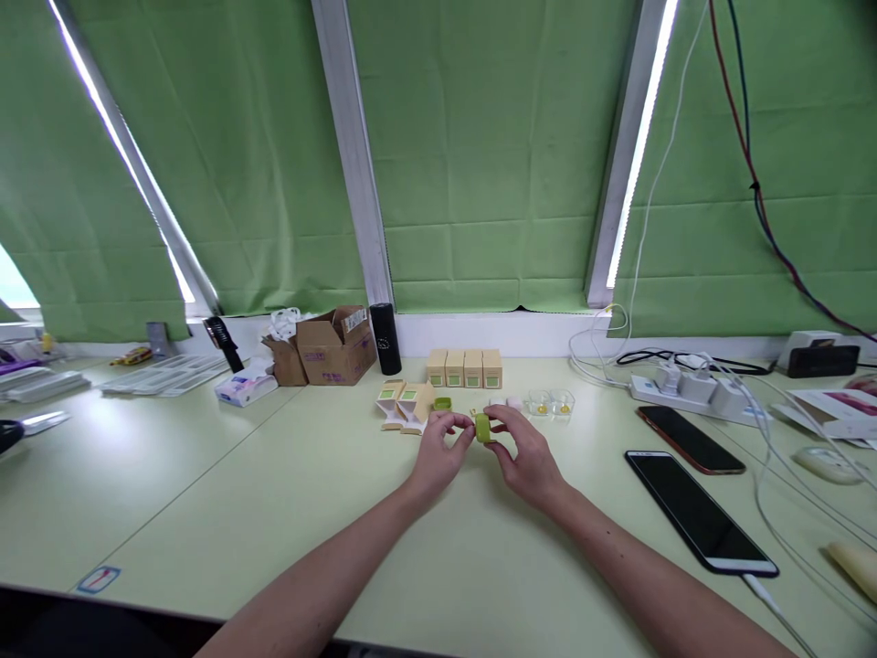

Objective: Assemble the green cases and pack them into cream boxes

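Note:
Both my hands meet over the pale green table. My right hand pinches a small green case between thumb and fingers. My left hand is curled beside it, its fingertips touching the case's left side. Just behind the hands lie two opened tan cartons and a small green lid. A row of several closed tan boxes stands farther back. Two clear round containers with yellow dots sit to the right of the hands.
A brown cardboard box and a black cylinder stand at the back left. Two dark phones lie on the right, near a white power strip with cables. Green blinds cover the windows behind.

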Demonstrator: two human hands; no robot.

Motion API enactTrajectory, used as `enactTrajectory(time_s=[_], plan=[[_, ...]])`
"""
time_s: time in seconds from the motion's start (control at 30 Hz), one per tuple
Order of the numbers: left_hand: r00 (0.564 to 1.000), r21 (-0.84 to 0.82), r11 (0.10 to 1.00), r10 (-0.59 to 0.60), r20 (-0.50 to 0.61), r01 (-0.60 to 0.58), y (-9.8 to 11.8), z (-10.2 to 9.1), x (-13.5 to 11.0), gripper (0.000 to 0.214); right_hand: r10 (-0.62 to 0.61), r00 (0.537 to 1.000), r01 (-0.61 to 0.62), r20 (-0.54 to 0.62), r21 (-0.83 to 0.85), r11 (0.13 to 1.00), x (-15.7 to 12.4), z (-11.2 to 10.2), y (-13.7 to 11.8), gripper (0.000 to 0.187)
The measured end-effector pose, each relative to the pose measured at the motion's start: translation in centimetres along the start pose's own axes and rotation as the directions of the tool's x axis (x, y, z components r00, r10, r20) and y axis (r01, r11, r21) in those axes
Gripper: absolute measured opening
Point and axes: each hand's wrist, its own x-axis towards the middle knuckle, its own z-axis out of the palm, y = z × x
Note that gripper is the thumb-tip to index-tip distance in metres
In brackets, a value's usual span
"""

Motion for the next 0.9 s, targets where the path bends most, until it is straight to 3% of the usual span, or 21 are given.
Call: enactTrajectory(time_s=[0.4,0.6,0.9], plan=[[0.994,-0.065,0.996,-0.058,0.088,0.064,0.07,0.01,0.21,0.027,-0.043,0.999,0.045,0.028,-0.060,0.997,-0.25,0.12,0.44,0.053],[0.991,-0.172,0.980,-0.077,0.113,0.096,-0.25,0.36,0.24,0.032,-0.026,0.999,0.027,0.029,-0.038,0.999,-0.15,0.15,0.44,0.052],[0.986,-0.184,0.976,-0.095,0.137,0.120,0.21,0.17,0.29,0.030,0.008,1.000,-0.008,0.025,-0.008,1.000,-0.04,0.20,0.35,0.049]])
